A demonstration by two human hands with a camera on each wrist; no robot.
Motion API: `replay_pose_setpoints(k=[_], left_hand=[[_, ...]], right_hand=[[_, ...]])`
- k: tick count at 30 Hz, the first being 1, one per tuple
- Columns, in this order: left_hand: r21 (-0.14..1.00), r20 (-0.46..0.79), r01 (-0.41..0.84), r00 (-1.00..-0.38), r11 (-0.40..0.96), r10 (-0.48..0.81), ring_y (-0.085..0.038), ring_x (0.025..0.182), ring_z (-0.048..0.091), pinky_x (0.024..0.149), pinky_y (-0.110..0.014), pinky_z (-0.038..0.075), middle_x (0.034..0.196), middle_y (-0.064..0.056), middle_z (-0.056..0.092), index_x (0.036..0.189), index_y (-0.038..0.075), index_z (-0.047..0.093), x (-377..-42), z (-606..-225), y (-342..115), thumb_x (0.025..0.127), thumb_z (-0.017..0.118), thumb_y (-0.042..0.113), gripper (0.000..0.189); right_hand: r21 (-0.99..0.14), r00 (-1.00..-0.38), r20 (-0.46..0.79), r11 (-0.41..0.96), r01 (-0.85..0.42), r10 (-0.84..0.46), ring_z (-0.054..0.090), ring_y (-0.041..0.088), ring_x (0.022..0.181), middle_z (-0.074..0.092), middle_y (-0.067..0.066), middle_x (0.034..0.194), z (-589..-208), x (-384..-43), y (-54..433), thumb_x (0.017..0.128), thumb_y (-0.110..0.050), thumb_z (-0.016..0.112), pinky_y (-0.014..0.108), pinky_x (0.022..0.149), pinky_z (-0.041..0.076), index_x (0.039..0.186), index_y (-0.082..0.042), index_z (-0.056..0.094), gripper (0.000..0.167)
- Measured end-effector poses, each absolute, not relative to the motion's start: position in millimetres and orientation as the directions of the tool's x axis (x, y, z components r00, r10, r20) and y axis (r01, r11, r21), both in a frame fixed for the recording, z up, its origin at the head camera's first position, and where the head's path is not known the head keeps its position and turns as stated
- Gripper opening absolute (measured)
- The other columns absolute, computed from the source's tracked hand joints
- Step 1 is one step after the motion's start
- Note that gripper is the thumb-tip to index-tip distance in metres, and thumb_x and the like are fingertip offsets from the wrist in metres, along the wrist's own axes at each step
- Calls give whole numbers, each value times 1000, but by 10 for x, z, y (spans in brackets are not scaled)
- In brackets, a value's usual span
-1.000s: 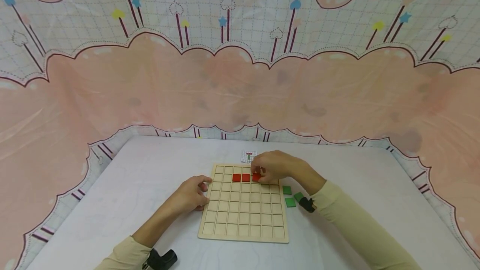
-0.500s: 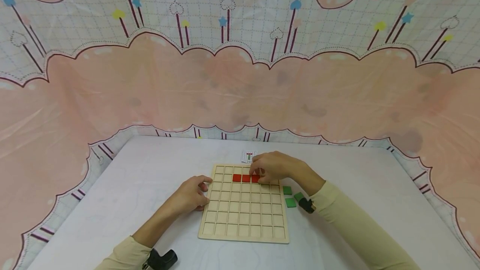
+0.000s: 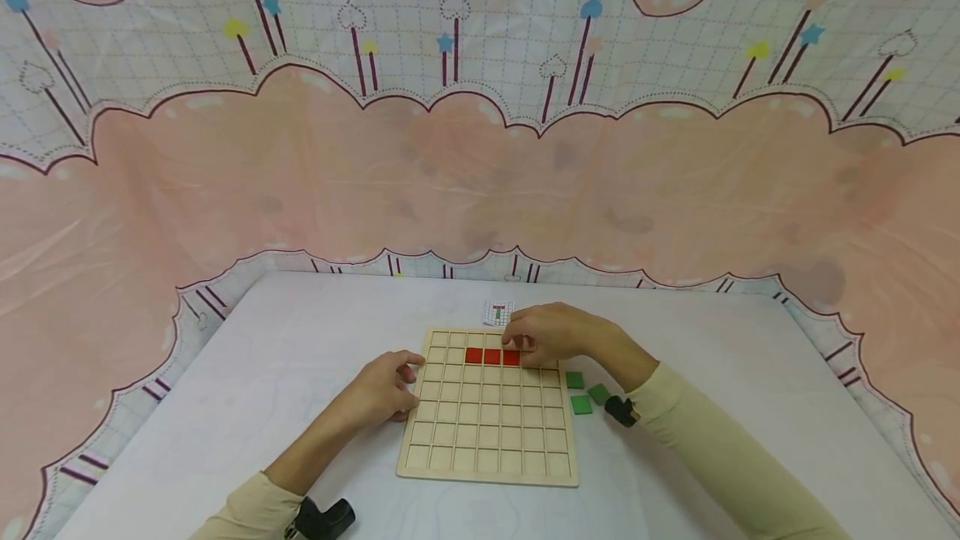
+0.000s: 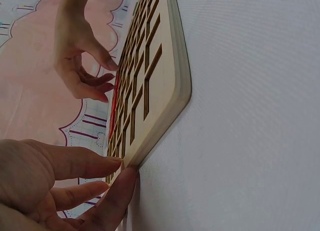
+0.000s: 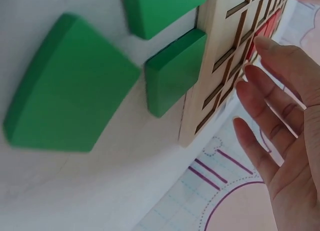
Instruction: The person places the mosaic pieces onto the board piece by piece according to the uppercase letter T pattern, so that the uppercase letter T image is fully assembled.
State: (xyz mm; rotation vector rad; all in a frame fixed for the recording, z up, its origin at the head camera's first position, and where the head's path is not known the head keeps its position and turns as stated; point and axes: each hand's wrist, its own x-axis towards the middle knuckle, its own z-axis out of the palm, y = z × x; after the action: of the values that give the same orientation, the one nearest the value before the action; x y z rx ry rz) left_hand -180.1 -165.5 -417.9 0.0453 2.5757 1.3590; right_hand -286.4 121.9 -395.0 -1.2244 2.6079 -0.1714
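Observation:
A wooden grid board (image 3: 487,415) lies on the table. Three red square tiles (image 3: 492,356) sit side by side in its second row from the far edge. My left hand (image 3: 375,390) is at the board's left side; in the left wrist view its fingertips (image 4: 112,163) touch the edge. My right hand (image 3: 551,332) hovers over the far right part, fingertips right beside the rightmost red tile. In the right wrist view its fingers (image 5: 265,93) are spread and loosely bent, holding nothing. Three green tiles (image 3: 581,405) lie just right of the board.
A small printed card (image 3: 497,312) with a red and green T pattern lies beyond the board's far edge. The white table (image 3: 300,323) ends at a patterned cloth backdrop (image 3: 480,182). Each wrist carries a black camera (image 3: 324,518).
The rightmost red tile has shifted left against its neighbour and sits in its cell. My right fingers have let go of it and moved slightly right. The left hand stays put.

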Motion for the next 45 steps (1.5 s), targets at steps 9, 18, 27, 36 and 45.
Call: replay_pose_setpoints(k=[9,18,27,36,45], left_hand=[[831,-194,-93,-972,548,129,-19,68,55,56,-31,55,101,-12,53,134,-5,57,-1792,-4212,-1659,78,69,-16,58],[831,-193,-93,-973,548,127,-19,69,55,56,-31,55,101,-13,52,134,-5,57,-1772,-4195,-1642,78,69,-16,58],[825,-196,-94,-972,557,127,-20,69,55,57,-32,55,101,-12,53,134,-5,57,-1772,-4178,-1635,78,70,-16,58],[824,-207,-105,-971,557,122,-19,68,55,56,-31,55,101,-12,52,134,-4,57,-1777,-4201,-1649,78,66,-16,58],[825,-213,-116,-970,553,115,-19,68,55,56,-29,54,101,-12,53,135,-3,57,-1782,-4197,-1634,79,66,-16,58]], right_hand=[[-227,-630,-165,651,-725,-759,57,8,88,63,-10,99,-3924,-2832,1373,93,-26,73,28,79,50,118,-22,73,26],[-233,-650,-163,669,-706,-742,57,8,86,64,-10,98,-3898,-2789,1551,92,-25,74,28,78,51,117,-21,74,25],[-262,-659,-163,676,-689,-734,58,8,88,65,-10,97,-3859,-2733,1752,92,-21,72,28,78,51,116,-19,74,24],[-251,-678,-168,696,-673,-716,61,10,93,65,-10,103,-3852,-2660,1921,92,-20,72,29,79,52,119,-20,73,27],[-268,-694,-171,711,-650,-699,61,8,95,65,-11,108,-3897,-2609,2062,90,-21,74,29,79,53,121,-19,72,31]])
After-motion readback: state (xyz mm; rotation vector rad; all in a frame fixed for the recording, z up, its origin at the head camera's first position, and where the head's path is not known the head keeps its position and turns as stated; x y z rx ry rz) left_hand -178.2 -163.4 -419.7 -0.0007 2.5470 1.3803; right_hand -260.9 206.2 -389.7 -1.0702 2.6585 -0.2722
